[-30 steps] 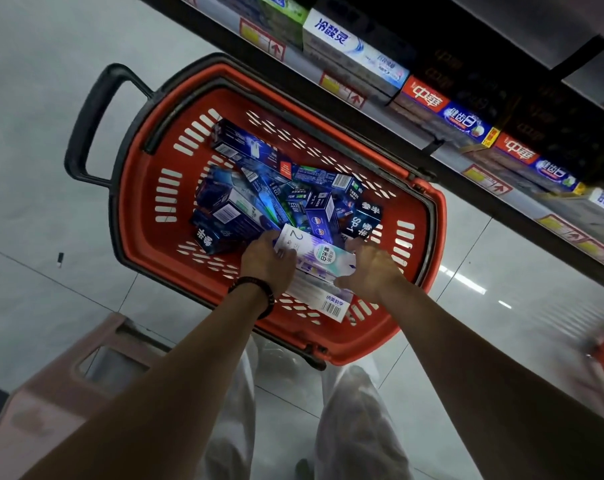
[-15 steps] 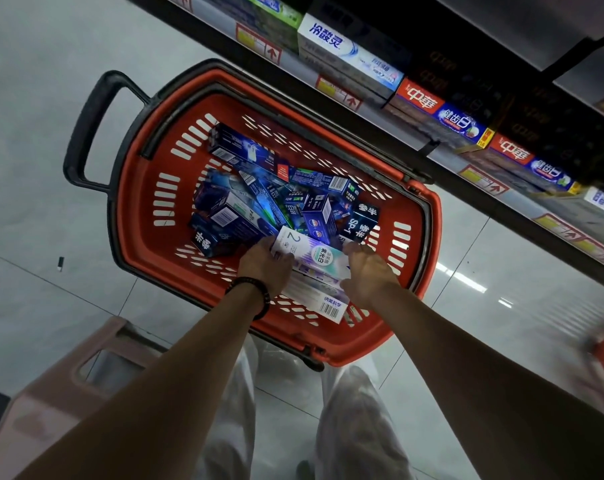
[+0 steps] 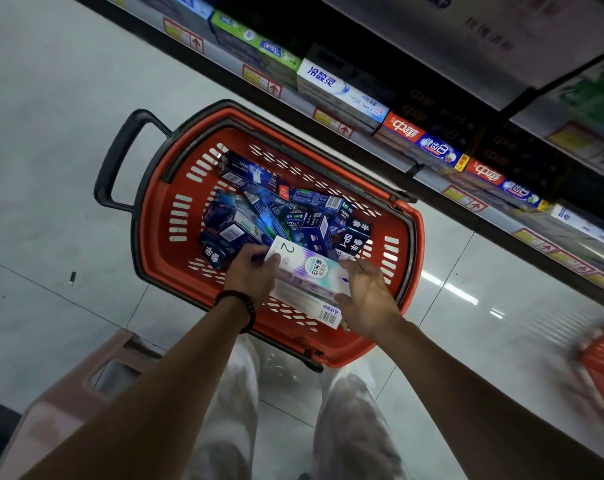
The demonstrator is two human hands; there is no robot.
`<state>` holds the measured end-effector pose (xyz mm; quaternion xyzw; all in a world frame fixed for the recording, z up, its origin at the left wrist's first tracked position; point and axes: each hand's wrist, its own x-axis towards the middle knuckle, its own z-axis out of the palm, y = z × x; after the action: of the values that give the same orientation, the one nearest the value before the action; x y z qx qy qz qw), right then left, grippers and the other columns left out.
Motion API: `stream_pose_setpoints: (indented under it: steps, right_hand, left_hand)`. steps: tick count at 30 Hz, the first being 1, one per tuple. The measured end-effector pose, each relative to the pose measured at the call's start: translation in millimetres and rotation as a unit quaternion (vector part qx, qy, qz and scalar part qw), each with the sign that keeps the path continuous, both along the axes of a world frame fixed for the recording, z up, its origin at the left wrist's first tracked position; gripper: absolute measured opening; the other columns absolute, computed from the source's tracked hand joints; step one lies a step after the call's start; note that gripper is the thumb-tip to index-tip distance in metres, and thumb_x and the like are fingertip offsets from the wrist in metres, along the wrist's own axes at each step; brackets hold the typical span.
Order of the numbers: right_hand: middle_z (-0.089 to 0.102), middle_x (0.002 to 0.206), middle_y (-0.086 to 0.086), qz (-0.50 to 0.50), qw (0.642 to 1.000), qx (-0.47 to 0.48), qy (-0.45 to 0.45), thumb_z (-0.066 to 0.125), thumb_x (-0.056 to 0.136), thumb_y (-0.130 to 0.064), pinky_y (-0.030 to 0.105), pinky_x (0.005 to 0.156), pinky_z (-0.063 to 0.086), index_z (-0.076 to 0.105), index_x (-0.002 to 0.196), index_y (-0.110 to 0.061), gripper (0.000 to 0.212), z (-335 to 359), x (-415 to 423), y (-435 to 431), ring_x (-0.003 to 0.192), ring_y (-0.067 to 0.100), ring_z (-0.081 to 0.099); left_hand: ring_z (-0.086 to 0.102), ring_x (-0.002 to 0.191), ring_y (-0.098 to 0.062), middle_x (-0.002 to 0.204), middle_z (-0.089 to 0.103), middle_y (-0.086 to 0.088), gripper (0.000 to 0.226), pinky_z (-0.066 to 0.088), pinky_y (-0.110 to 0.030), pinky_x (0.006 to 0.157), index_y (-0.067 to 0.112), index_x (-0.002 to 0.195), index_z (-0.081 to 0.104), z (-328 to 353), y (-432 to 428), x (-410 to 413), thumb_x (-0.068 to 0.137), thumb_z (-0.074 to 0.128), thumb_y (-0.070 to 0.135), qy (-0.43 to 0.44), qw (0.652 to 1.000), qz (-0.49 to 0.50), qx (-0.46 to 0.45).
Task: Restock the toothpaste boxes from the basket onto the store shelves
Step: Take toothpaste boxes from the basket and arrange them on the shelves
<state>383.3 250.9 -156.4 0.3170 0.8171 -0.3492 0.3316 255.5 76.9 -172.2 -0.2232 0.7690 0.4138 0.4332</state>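
Observation:
A red plastic basket [image 3: 402,258] with a black handle stands on the floor below the shelves, holding several dark blue toothpaste boxes [image 3: 259,209]. At its near side lie white and pale purple toothpaste boxes [image 3: 311,271] stacked together. My left hand [image 3: 250,271], a dark bead bracelet on its wrist, holds the stack's left end with the thumb on top. My right hand [image 3: 366,294] holds the right end, its fingers curved along the edge. The store shelf [image 3: 390,140] above carries rows of white, green and red-blue toothpaste boxes.
A pink plastic stool [image 3: 71,393] stands at the lower left beside my legs. Another red basket [image 3: 602,368] is blurred at the right edge. Yellow and red price tags line the shelf edge. The floor is glossy pale tile.
The view has tilted, so basket and hands sit lower in frame and more shelf shows. Both hands stay on the white boxes, and my right hand's fingers show more along the stack's edge.

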Motion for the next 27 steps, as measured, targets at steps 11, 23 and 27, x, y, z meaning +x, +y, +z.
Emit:
stream_pose_setpoints:
  steps: [11, 23, 27]
  right_hand:
    - [0.040, 0.152, -0.005, -0.076, 0.992, 0.024, 0.096, 0.073, 0.098, -0.021, 0.035, 0.113, 0.046, 0.041, 0.157, -0.026, 0.068, 82.0, -14.4, 3.9, 0.146, 0.015, 0.032]
    - [0.045, 0.154, -0.005, -0.054, 0.979, 0.057, 0.185, 0.075, 0.097, -0.028, 0.040, 0.120, 0.043, 0.043, 0.159, -0.025, 0.070, 204.5, -48.9, 32.4, 0.144, 0.014, 0.034]
    - [0.048, 0.150, -0.009, -0.049, 0.971, 0.051, 0.229, 0.075, 0.097, -0.025, 0.024, 0.117, 0.039, 0.045, 0.157, -0.025, 0.067, 251.0, -47.9, 36.9, 0.139, 0.008, 0.035]
  left_hand:
    - [0.076, 0.099, -0.026, 0.112, 0.075, -0.007, 0.014, 0.065, -0.042, 0.084, 0.023, 0.110, 0.066, 92.5, 9.2, -35.6, 0.099, 0.074, 0.020, 0.049, 0.995, 0.052, 0.076]
    - [0.079, 0.092, -0.022, 0.103, 0.079, -0.007, 0.008, 0.065, -0.039, 0.083, 0.020, 0.104, 0.069, 222.5, 28.6, -63.1, 0.099, 0.073, 0.016, 0.127, 0.980, 0.097, 0.119]
    - [0.080, 0.091, -0.022, 0.102, 0.079, -0.006, 0.009, 0.065, -0.036, 0.079, 0.020, 0.097, 0.070, 274.8, 30.1, -65.7, 0.097, 0.073, 0.011, 0.138, 0.973, 0.124, 0.135]
